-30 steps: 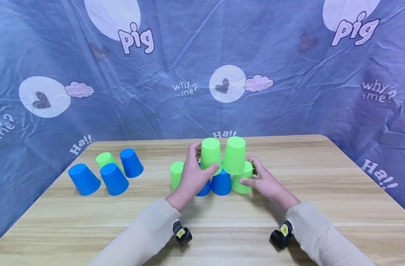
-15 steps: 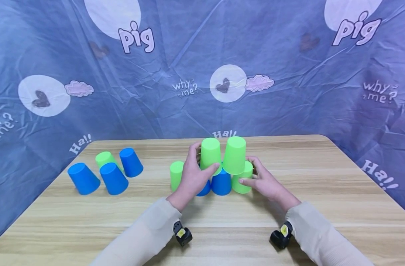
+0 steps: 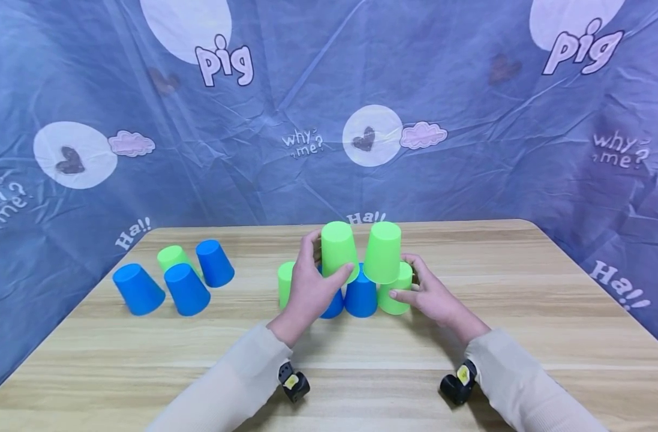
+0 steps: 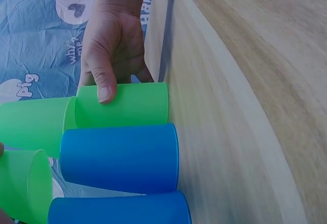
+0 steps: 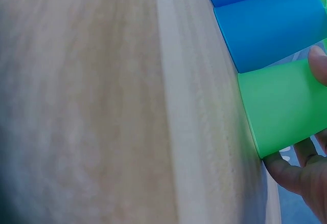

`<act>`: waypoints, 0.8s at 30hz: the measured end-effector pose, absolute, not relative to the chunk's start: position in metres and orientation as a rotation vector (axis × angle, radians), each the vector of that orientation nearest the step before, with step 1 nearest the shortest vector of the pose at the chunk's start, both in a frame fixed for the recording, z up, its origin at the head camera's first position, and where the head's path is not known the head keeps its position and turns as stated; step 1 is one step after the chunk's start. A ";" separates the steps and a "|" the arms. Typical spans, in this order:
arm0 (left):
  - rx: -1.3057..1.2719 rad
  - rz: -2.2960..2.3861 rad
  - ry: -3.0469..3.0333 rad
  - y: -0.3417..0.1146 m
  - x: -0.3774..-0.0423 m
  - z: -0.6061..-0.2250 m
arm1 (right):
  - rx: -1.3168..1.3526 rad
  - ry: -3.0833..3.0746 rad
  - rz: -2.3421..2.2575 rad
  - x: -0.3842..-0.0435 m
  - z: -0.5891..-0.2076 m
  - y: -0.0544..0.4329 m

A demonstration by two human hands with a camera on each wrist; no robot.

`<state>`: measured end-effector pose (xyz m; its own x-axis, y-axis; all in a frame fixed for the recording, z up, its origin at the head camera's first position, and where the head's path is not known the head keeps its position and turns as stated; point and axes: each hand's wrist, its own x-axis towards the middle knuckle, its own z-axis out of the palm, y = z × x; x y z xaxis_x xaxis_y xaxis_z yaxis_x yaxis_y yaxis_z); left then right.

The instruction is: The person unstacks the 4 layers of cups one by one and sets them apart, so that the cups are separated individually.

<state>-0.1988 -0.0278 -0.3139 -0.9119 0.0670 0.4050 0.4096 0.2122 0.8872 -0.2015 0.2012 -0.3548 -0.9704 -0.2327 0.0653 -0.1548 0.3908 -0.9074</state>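
Note:
My left hand (image 3: 309, 285) grips an upside-down green cup (image 3: 338, 252), thumb on its near side, close over the bottom row. That row has a left green cup (image 3: 284, 282) partly behind my hand, two blue cups (image 3: 361, 299) in the middle and a right green cup (image 3: 395, 294). My right hand (image 3: 431, 294) holds this right green cup at its side, thumb in front, fingers round the back. Another green cup (image 3: 384, 252) sits above, overlapping the right blue and right green cups. The left wrist view shows the right hand (image 4: 115, 50) with its thumb on the end cup.
On the left of the wooden table (image 3: 145, 372) stand a front-left blue cup (image 3: 138, 289), a middle blue cup (image 3: 186, 289), a back blue cup (image 3: 215, 264) and a green cup (image 3: 172, 257) partly hidden. A blue patterned cloth (image 3: 253, 150) hangs behind the table.
My left hand has shifted the upper green cup slightly left, widening the gap to the other upper cup. The cup now leans a little. The right hand keeps its place.

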 end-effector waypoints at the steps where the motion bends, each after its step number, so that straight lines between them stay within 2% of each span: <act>1: -0.458 -1.754 -2.189 -0.029 -0.198 -0.314 | -0.362 2.559 -1.658 -0.201 -0.354 0.201; 24: -0.428 -1.675 -2.098 -0.063 -0.195 -0.309 | -0.373 2.537 -1.690 -0.204 -0.358 0.202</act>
